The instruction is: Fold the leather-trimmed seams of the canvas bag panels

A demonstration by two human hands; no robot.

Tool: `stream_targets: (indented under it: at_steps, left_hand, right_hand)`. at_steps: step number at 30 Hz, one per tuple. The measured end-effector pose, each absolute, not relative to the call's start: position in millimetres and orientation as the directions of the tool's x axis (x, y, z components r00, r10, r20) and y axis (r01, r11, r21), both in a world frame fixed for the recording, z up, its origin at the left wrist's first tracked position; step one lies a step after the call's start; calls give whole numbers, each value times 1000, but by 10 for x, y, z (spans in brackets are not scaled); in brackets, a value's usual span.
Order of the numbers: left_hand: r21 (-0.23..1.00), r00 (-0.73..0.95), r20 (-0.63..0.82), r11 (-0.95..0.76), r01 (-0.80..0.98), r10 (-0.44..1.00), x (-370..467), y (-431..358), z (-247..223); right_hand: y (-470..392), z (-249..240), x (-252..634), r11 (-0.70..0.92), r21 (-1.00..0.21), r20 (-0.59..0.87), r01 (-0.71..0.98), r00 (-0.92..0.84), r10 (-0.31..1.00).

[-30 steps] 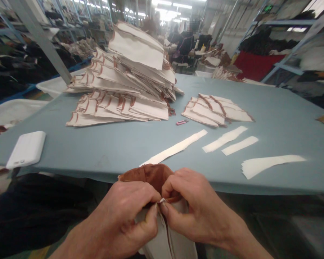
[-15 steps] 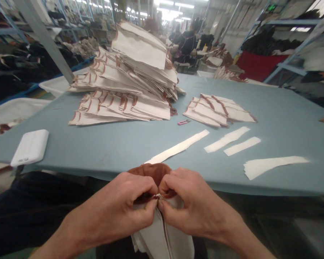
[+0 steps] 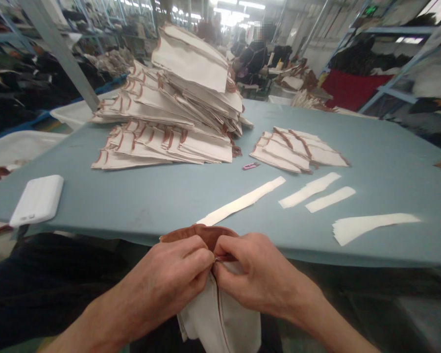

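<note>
A white fabric piece [image 3: 238, 314] with a brown inner band hangs below the front edge of the blue-green table [image 3: 132, 196]. My left hand [image 3: 180, 269] pinches its seam near the top, fingers curled. Facing it, my right hand [image 3: 246, 269] pinches the same seam, the two sets of fingertips almost touching. The brown band [image 3: 194, 235] rises behind both hands. Just beyond it lies a long cream strip [image 3: 242, 201]. The exact spot between the fingertips is mostly hidden.
A tall stack of white pieces with brown edges [image 3: 191, 61] stands at the back left, a smaller pile [image 3: 297, 149] right of it. Pink snips [image 3: 250, 166], more cream strips [image 3: 330, 198] and a white power-bank-like box [image 3: 38, 198] lie on the table. A person [image 3: 253, 59] sits far behind.
My left hand has rolled over, its fingers now folded more tightly at the seam. The brown band spreads wider to the left. My right hand has barely moved.
</note>
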State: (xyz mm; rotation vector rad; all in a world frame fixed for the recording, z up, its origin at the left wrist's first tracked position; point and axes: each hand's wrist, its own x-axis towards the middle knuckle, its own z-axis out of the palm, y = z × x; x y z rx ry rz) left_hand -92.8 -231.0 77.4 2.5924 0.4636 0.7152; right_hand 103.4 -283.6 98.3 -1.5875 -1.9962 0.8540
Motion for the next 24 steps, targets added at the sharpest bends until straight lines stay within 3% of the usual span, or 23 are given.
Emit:
stream_targets:
  at_steps: [8,12,15,18,20,24]
  left_hand:
    - [483,796,487,-870,98,359,-981,-2280,695]
    - [497,791,506,-866,59,344,-994,-2275,733]
    - [493,795,514,-869,32,321,-986,-2268,790]
    - [463,806,504,-885,49,309,-969,-2260,827]
    - [449,817,488,-891,67,307,-959,-2263,828]
    - [453,832,460,-888,79,308,-955,-2290,815]
  right_hand:
    - [-2790,969,1068,80,-850,-89,520,-292,952]
    - [-2754,887,1182,-125,-951,-237,282,-408,882]
    - [-2745,768,1215,-214,-974,-224,72,-447,866]
    - [-2763,676,1201,-255,-966,-215,-30,-449,867]
    - [-2783,675,1198,-271,-962,-229,-24,-466,854]
    - [-2802,800,1242,-174,-968,-239,183,-447,862]
